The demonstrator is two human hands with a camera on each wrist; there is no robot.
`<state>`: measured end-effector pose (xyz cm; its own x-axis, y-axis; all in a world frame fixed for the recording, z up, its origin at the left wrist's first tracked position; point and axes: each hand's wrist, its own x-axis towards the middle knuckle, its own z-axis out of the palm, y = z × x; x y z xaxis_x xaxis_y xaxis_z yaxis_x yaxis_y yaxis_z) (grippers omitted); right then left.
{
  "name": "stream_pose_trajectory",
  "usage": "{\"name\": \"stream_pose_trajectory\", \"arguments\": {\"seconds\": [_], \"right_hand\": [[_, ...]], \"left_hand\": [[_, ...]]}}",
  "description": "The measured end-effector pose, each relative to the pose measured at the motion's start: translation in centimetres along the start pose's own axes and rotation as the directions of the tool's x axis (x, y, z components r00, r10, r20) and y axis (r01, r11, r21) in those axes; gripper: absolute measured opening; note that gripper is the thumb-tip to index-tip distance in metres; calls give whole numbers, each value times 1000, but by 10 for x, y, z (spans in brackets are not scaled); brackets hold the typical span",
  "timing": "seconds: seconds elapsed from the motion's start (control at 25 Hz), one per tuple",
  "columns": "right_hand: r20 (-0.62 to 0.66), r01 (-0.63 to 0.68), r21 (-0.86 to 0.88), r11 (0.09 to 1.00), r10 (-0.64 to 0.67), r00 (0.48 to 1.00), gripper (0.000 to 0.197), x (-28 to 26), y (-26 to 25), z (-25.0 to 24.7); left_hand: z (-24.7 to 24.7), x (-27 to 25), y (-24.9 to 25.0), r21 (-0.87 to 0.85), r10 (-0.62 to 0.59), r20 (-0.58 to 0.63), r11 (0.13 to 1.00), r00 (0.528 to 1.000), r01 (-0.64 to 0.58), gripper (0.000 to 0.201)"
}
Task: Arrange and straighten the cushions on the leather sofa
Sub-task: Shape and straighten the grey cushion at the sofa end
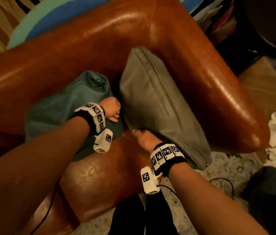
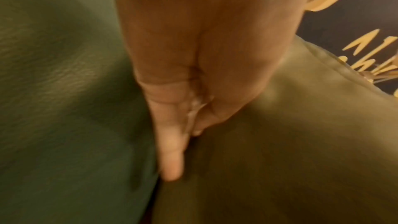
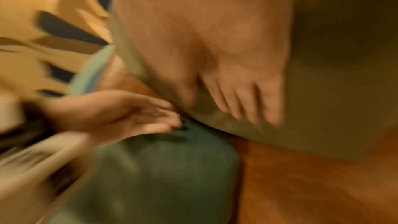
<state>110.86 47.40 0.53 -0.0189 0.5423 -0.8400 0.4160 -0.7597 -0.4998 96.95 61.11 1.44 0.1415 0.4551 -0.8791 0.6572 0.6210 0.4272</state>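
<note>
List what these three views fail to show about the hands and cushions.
- Head view: left hand fingertips, sunk between teal cushion and olive-grey cushion.
- Head view: right hand fingers, hidden behind its own back.
- Right wrist view: motion blur hides contact detail.
- Brown leather sofa: left end cut off.

A brown leather sofa (image 1: 86,48) carries two cushions on its seat. A teal cushion (image 1: 62,106) lies against the backrest. Just beside it, an olive-grey cushion (image 1: 157,102) stands on edge and leans against the sofa's armrest (image 1: 218,92). The sofa stands on a pale speckled floor (image 1: 227,168), where a thin dark cable (image 1: 225,180) lies.
</note>
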Motion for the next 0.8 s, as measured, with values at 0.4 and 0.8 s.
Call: {"name": "stream_pose_trajectory", "arguments": {"seconds": [0.4, 0.8], "right_hand": [[-283, 13, -141, 990, -53, 958, 114, -45, -16, -139], [-314, -90, -414, 906, -49, 948, 91, -39, -45, -109]], "left_hand": [[94, 17, -40, -647, -195, 544, 522, 816, 556, 144], [-11, 0, 114, -162, 455, -394, 821, 799, -548, 54]]}}
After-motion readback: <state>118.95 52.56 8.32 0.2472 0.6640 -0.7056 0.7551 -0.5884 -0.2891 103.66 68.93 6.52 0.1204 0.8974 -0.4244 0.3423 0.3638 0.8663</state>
